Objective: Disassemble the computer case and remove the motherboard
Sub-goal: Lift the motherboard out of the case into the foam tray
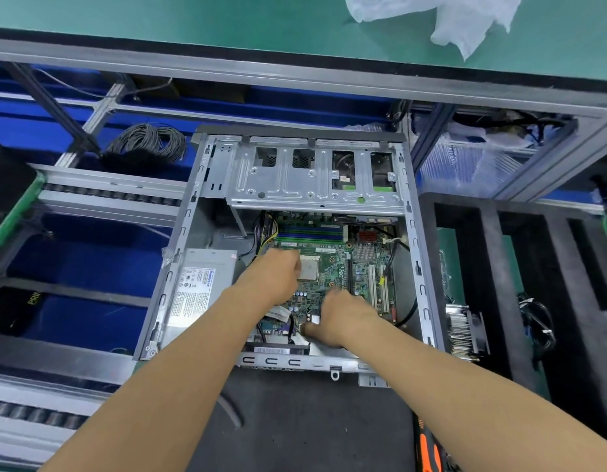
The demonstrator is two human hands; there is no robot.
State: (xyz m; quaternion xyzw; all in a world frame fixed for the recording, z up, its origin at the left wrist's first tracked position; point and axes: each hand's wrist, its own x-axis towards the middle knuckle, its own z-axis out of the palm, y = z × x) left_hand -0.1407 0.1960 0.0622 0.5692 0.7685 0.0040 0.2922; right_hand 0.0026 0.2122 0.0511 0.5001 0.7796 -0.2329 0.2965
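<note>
An open grey computer case [414,253] lies on a dark mat below a green bench. Inside it sits the green motherboard [332,264], with a bare CPU [309,269] at its middle and white slots at its right. My left hand [278,277] is down on the board's left side beside the CPU, fingers curled; what they grip is hidden. My right hand [339,318] presses on the board's near edge by the rear ports, thumb hooked at the edge. A silver power supply [200,287] fills the case's left side. The drive cage [315,175] spans the far end.
A black foam tray [499,267] stands to the right, holding a heatsink with fan [465,330] and loose cables [536,321]. An orange-handled tool [431,451] lies at the bottom right. A cable coil [148,141] and conveyor rails are at the left. White plastic [458,18] lies on the bench.
</note>
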